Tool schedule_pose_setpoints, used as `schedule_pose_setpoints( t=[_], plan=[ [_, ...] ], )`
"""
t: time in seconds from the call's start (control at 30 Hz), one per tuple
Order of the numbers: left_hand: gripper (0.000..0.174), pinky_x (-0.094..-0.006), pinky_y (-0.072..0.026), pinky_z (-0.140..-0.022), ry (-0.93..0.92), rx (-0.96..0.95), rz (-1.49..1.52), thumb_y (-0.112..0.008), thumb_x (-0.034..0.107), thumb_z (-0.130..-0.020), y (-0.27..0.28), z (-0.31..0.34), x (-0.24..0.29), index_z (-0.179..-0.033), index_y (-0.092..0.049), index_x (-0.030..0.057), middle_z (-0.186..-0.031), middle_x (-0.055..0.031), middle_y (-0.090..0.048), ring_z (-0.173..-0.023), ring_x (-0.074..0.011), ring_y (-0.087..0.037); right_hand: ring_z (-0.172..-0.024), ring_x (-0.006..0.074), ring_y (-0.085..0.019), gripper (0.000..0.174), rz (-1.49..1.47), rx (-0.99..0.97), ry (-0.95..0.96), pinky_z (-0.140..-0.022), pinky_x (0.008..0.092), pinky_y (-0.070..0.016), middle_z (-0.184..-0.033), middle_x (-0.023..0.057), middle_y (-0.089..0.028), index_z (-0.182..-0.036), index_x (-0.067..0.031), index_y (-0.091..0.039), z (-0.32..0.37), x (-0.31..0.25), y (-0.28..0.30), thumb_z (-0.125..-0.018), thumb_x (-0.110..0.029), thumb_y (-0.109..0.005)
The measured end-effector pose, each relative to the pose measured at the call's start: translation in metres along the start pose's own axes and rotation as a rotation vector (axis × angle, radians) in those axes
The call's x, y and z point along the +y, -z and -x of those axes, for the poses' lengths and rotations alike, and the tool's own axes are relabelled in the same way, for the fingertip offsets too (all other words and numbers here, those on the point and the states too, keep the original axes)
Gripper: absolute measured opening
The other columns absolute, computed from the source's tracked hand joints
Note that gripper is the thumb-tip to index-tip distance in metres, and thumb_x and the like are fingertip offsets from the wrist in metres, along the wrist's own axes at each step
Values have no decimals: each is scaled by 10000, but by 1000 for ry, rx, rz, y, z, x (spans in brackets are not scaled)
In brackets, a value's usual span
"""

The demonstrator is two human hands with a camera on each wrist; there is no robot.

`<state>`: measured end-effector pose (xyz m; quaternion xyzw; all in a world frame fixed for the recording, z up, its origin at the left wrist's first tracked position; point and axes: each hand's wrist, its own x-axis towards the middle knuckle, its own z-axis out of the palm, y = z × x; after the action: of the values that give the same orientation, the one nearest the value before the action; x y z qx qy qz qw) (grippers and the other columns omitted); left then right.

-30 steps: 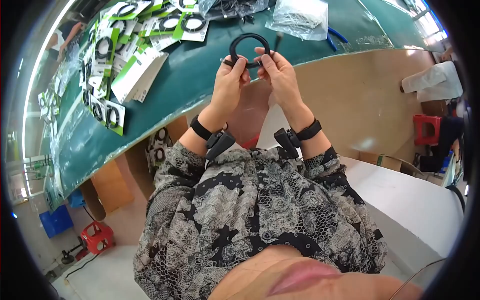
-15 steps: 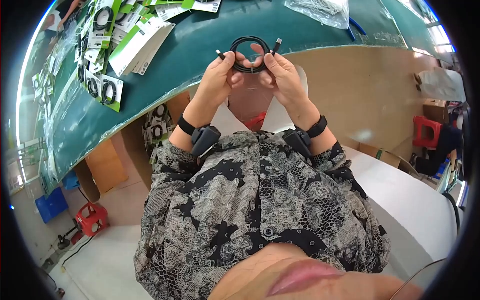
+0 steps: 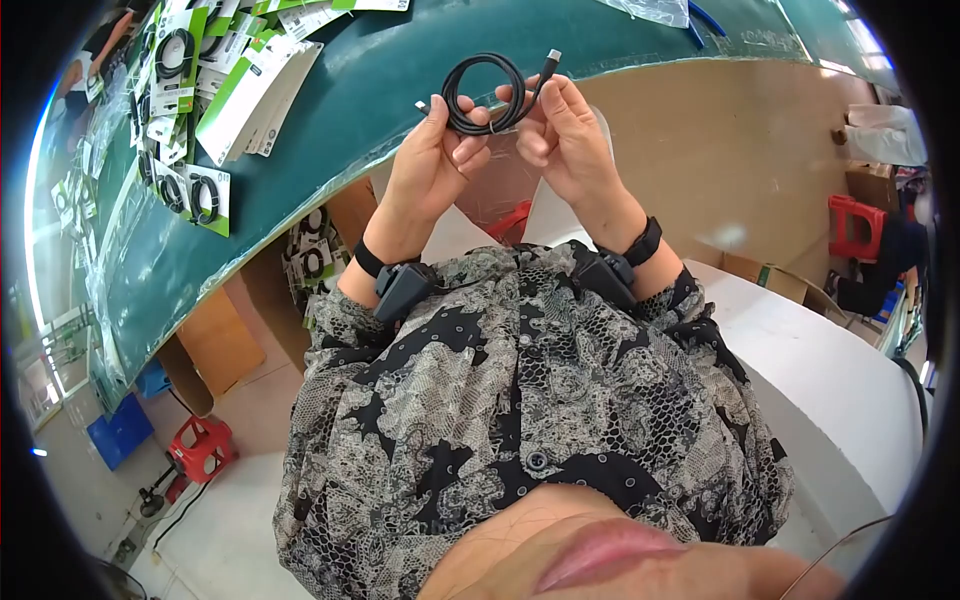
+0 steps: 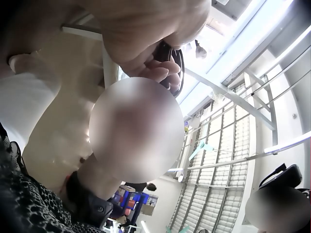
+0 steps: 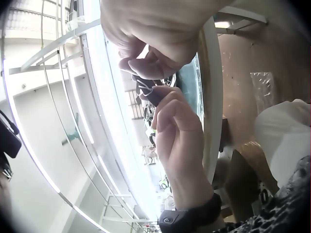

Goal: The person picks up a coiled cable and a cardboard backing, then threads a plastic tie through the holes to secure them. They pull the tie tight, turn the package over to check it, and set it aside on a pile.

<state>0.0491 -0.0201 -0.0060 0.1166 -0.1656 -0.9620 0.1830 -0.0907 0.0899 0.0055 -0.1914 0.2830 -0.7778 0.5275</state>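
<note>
A black cable [image 3: 519, 92] is wound into a round coil, with a thin light tie [image 3: 491, 127] at its lower side. My left hand [image 3: 425, 165] grips the coil's left side, thumb on top, and a short connector end [image 3: 421, 105] sticks out beside the thumb. On the other side my right hand [image 3: 580, 150] pinches the cable close to the larger plug [image 3: 552, 64], which points up and away. In the right wrist view both hands meet at the dark coil [image 5: 150, 92]. My left hand's fingers [image 4: 167, 73] curl against the cable in the left wrist view.
The green table [image 3: 370, 100] stretches ahead and left. On it lie many carded cables [image 3: 175, 60] and a fanned stack of white-green cards [image 3: 255, 105]. A clear plastic bag [image 3: 655, 8] and blue strip [image 3: 697, 30] are at the far edge. Red stools [image 3: 205, 447] stand on the floor.
The coil has come round to face the camera and its tie now shows. My right hand has moved slightly right of the coil, with the plug end between its fingers. The view has shifted slightly.
</note>
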Motion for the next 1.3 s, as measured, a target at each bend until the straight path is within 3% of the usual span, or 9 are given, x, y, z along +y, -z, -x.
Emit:
schedule_pose_setpoints(
  t=[0.07,0.9,1.0,1.03,1.07,1.1,1.13,1.17,1.3],
  plan=[
    [293,-231,-358,-522,8,11,19,-351,286,-1004,1,-1,-1,-997,-517,44,-880,-72,-578,-567,-102,-429,-599,77,-515,262,-181,-157,-97,-506,184,-415,-1133,160,-585,-1110,-29,-542,-5,-5,9,-973,-234,-453],
    [353,-222,-381,-543,25,73,35,-349,314,-1003,-6,8,-3,-1070,-530,17,-911,-68,-594,-589,-87,-436,-589,76,-503,172,-150,-14,-128,-503,194,-409,-1017,98,-611,-978,-65,-555,8,-4,-6,-976,-205,-456],
    [349,-224,-384,-543,-12,146,-28,-359,297,-1003,0,-1,-12,-1114,-521,10,-937,-69,-607,-592,-82,-441,-579,77,-502,140,249,-1,23,-501,220,-414,-878,55,-606,-936,-75,-552,12,-11,-24,-943,-212,-526],
    [324,-221,-406,-581,91,-91,100,-376,276,-999,27,-13,-19,-1130,-514,14,-1009,-80,-599,-663,-90,-480,-579,77,-502,140,232,-12,24,-501,220,-414,-878,55,-606,-936,-75,-552,10,-12,-33,-943,-212,-526],
    [303,-219,-428,-619,193,-323,221,-393,254,-995,41,-18,-22,-1146,-508,18,-1082,-90,-590,-734,-99,-519,-571,120,-521,133,623,-51,173,-515,251,-428,-872,66,-605,-918,-76,-537,8,-12,-44,-918,-209,-549],
    [303,-219,-428,-619,183,-305,197,-393,254,-995,14,-12,-24,-1146,-508,18,-1082,-90,-590,-734,-99,-519,-563,163,-541,138,1008,-87,329,-528,282,-442,-866,76,-605,-900,-77,-522,5,-10,-55,-894,-205,-573],
    [292,-201,-408,-595,-229,-241,-529,-414,247,-985,-16,-5,-35,-1141,-505,17,-1043,-63,-569,-708,-85,-495,-556,205,-561,153,1391,-116,492,-542,313,-456,-860,87,-605,-882,-78,-507,3,-6,-62,-869,-202,-596],
    [283,-183,-387,-572,-634,-150,-1253,-436,239,-975,-36,-2,-41,-1136,-502,16,-1005,-36,-548,-683,-71,-470,-556,205,-561,153,1366,-123,497,-542,313,-456,-860,87,-605,-882,-78,-507,1,1,-66,-869,-202,-596],
    [265,-190,-404,-598,-326,-192,-635,-458,234,-968,-30,-8,-64,-1124,-509,25,-1006,-37,-547,-701,-79,-479,-604,214,-570,158,1821,38,549,-522,309,-432,-833,57,-591,-884,-90,-571,2,16,-65,-787,-168,-668]
  ],
)
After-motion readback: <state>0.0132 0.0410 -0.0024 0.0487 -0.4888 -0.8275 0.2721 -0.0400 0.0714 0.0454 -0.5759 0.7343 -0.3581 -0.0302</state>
